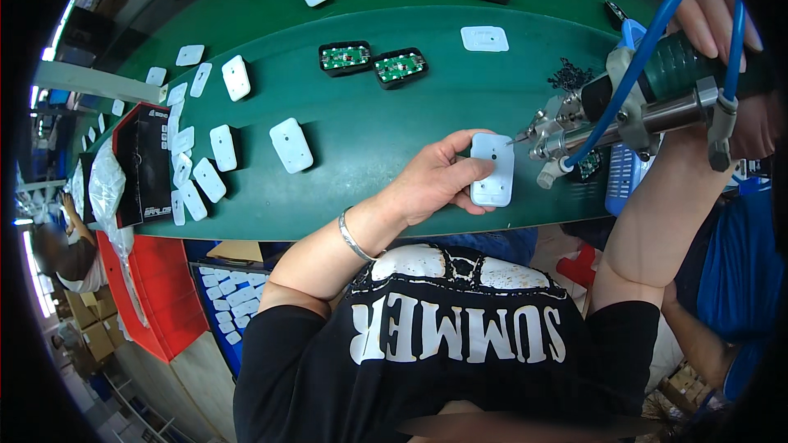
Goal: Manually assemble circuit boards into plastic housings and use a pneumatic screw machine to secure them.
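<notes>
Casing sat in left hand, driver at its upper right corner

On the left, a clear plastic bag hung beside a black box, and white covers lay scattered across the green table. Farther right, beyond the left hand, two black housings with green circuit boards lay side by side.

The left hand was nearly closed on the casing, thumb across its face and the other fingers tucked behind. The casing lay right of the palm, long side pointing away from the person, its far end clear of the thumb.

The driver's thin tip came in from the right; whether it touched could not be told. A heap of small dark pieces lay beyond its nose. At far right, the right hand curled its fingers round the driver's dark body, palm hidden, near a blue hose.
</notes>
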The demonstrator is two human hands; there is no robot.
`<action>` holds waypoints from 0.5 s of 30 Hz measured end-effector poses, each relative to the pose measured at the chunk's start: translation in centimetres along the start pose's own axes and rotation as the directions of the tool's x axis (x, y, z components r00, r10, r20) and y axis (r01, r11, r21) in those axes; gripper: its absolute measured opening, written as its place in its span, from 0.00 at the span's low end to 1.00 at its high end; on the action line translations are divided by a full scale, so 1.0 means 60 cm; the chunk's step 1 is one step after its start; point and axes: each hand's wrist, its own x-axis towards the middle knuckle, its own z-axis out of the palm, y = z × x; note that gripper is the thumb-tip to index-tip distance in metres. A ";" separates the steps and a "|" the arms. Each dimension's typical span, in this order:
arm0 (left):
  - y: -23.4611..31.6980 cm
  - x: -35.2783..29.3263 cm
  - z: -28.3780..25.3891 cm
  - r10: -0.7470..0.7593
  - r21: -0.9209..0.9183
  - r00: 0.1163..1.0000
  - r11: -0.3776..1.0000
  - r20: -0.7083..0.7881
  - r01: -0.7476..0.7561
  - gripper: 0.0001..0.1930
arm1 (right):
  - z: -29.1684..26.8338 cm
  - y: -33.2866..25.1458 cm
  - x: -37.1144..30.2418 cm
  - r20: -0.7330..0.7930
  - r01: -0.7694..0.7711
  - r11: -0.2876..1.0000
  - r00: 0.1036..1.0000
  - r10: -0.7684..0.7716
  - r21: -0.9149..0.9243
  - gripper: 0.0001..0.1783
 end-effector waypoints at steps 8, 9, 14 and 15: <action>0.012 0.015 0.014 -0.046 -0.021 0.998 0.999 0.036 0.046 0.18 | -0.022 -0.016 0.006 0.001 0.032 0.999 0.999 -0.032 -0.023 0.17; 0.012 0.019 0.018 -0.048 -0.019 0.998 0.999 0.047 0.049 0.18 | -0.003 -0.012 -0.002 -0.002 0.036 0.999 0.999 -0.036 -0.034 0.17; 0.012 0.013 0.016 -0.037 -0.045 0.999 0.998 0.040 0.038 0.18 | -0.022 -0.009 -0.001 0.022 0.043 0.999 0.999 -0.043 -0.020 0.17; 0.012 0.013 0.017 -0.037 -0.045 0.998 0.998 0.041 0.039 0.18 | -0.034 -0.012 -0.002 0.023 0.046 0.999 0.999 -0.045 -0.021 0.17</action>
